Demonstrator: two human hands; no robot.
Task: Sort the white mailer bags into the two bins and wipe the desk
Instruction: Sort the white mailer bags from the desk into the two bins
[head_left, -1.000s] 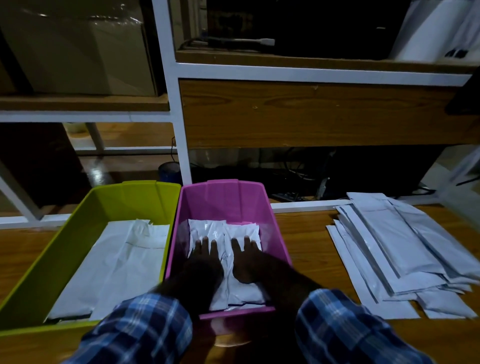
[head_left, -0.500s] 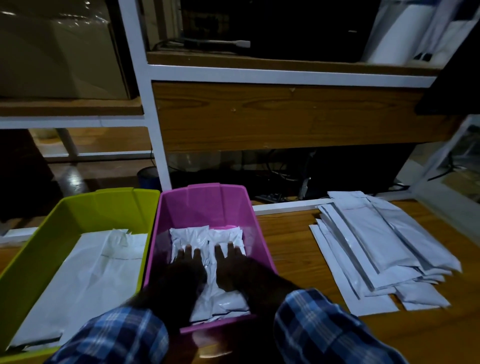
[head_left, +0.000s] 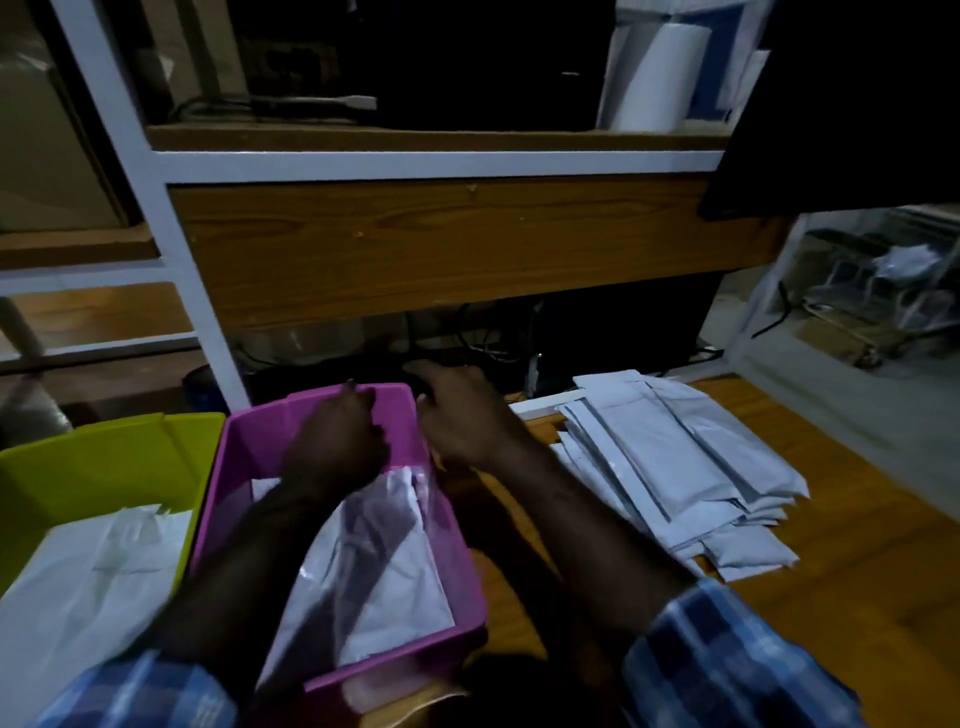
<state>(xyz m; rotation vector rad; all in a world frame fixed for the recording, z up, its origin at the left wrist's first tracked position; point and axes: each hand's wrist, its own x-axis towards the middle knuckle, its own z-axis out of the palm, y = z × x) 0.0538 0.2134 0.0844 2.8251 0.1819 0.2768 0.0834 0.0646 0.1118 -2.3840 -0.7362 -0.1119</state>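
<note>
Our left hand (head_left: 337, 447) hangs over the middle of the pink bin (head_left: 249, 467), fingers loosely curled toward the far wall and holding nothing. Our right hand (head_left: 457, 415) sits at its three o'clock, above the bin's far right corner, fingers relaxed and reaching toward twelve o'clock, gripping nothing that we can see; the picture is blurred there.

The pink bin is smooth, hard plastic, a tapered rectangular tub. Inside it lie crinkled white mailer bags (head_left: 384, 551), glossy thin film, long axis running from six to twelve o'clock. At nine o'clock the green bin (head_left: 104, 457), the same shape, holds broad flat white bags (head_left: 98, 566), creased at their far end.

Half a second ago both our hands pressed flat on the bags in the pink bin; now they are lifted off and moved toward its far rim, and the bags lie uncovered.

At three o'clock a fanned stack of flat mailer bags (head_left: 675, 467) rests on the wooden desk (head_left: 841, 561), long axes slanting from eleven toward five o'clock. Plaid sleeves (head_left: 727, 665) cover our forearms.
</note>
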